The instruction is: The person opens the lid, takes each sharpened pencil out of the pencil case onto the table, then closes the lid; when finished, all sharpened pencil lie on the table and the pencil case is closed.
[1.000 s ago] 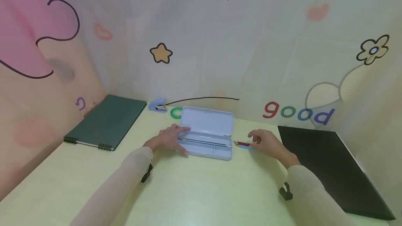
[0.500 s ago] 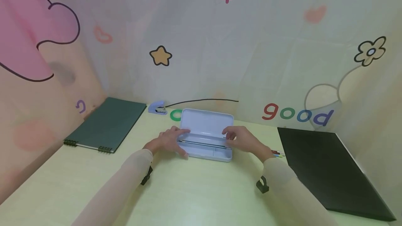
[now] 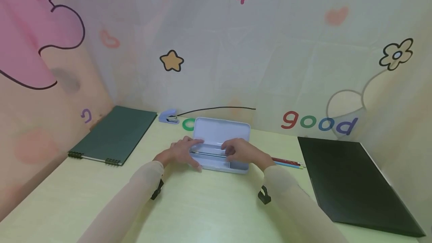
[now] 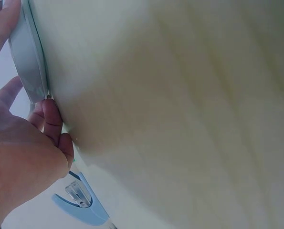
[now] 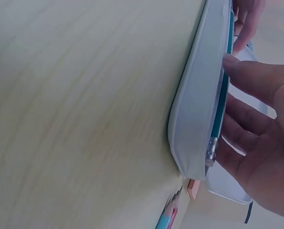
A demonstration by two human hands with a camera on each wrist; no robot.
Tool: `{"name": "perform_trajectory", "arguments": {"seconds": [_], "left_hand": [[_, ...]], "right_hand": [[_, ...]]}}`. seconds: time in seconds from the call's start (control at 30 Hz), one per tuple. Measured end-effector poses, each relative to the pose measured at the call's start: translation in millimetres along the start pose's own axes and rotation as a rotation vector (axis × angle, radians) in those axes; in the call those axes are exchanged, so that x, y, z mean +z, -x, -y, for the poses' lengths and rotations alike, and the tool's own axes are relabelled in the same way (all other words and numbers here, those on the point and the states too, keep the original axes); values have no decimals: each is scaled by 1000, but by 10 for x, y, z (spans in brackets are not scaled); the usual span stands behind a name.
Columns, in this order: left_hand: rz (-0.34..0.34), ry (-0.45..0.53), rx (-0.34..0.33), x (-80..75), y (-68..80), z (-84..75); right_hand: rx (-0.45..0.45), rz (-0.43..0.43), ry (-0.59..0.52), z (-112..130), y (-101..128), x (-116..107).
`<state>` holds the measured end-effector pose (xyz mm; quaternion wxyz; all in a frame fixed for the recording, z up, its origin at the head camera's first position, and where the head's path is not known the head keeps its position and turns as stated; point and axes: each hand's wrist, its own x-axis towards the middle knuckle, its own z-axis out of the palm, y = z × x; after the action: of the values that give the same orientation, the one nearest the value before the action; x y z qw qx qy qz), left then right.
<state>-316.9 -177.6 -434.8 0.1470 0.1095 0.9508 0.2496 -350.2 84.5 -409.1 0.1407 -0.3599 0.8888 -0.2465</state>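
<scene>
A pale lavender pencil case (image 3: 221, 129) lies with its lid raised in the middle of the table. My left hand (image 3: 180, 151) grips the case's left end, thumb at the front and fingers toward the back. Over the right half of the case is my right hand (image 3: 248, 151). In the right wrist view, its thumb and fingers pinch a dark green pencil (image 5: 221, 105) lying lengthwise along the case. That pencil has a metal ferrule and eraser at its near end. In the head view my right hand covers part of the pencil.
Red and blue pencils (image 3: 288, 162) lie right of the case. A small pink block (image 5: 193, 189) shows beyond its end. Behind left are a light blue stapler (image 3: 168, 116) and a green ring (image 3: 188, 124). A dark green notebook (image 3: 116, 134) and a black board (image 3: 354, 186) flank them.
My right hand has moved left from beside the loose pencils to the inside of the case, uncovering those pencils. My left hand has stayed on the case.
</scene>
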Motion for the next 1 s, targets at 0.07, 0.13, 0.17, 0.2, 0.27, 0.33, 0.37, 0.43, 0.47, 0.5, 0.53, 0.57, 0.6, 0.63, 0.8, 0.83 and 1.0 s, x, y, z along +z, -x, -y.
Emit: {"name": "perform_trajectory", "arguments": {"seconds": [0.07, 0.13, 0.17, 0.2, 0.27, 0.33, 0.37, 0.43, 0.47, 0.5, 0.53, 0.57, 0.6, 0.63, 0.8, 0.83, 1.0], "left_hand": [[-1, -1, -3, 2, -1, -1], [-4, -4, -8, -1, 6, -4], [-6, -5, -9, -3, 8, -4], [-6, -6, -11, -6, 10, -7], [-5, -8, -14, -10, 12, -8], [-5, -9, -17, -13, 12, -6], [-5, -8, -17, -13, 11, -3], [-4, -6, -17, -11, 9, 1], [-4, -5, -17, -10, 8, 5], [-4, -5, -17, -8, 7, 7], [-4, -4, -17, -7, 6, 6], [-4, -2, -17, -6, 5, 6], [-5, -1, -17, -5, 3, 7], [-5, -1, -16, -4, 3, 9], [-8, 6, -17, -6, 10, 4], [-8, 8, -14, -6, 13, 3], [-7, 6, -6, 0, 1, 2]], "right_hand": [[-9, 3, 13, 3, -30, 23], [-18, 0, 21, 6, -53, 38], [-16, -3, 21, 8, -62, 46], [-17, -4, 22, 10, -71, 51], [-20, -3, 26, 9, -86, 62], [-14, -1, 27, 9, -98, 71], [-12, 0, 30, 8, -104, 75], [-7, 5, 34, 9, -112, 82], [-2, 6, 32, 14, -113, 82], [-2, 9, 31, 20, -114, 80], [-1, 12, 31, 27, -114, 77], [5, 16, 30, 36, -112, 73], [7, 19, 27, 46, -110, 68], [7, 22, 26, 55, -105, 60], [10, 29, 29, 63, -95, 27], [15, 28, 29, 60, -94, 23], [41, 15, 29, 59, -92, 11]]}}
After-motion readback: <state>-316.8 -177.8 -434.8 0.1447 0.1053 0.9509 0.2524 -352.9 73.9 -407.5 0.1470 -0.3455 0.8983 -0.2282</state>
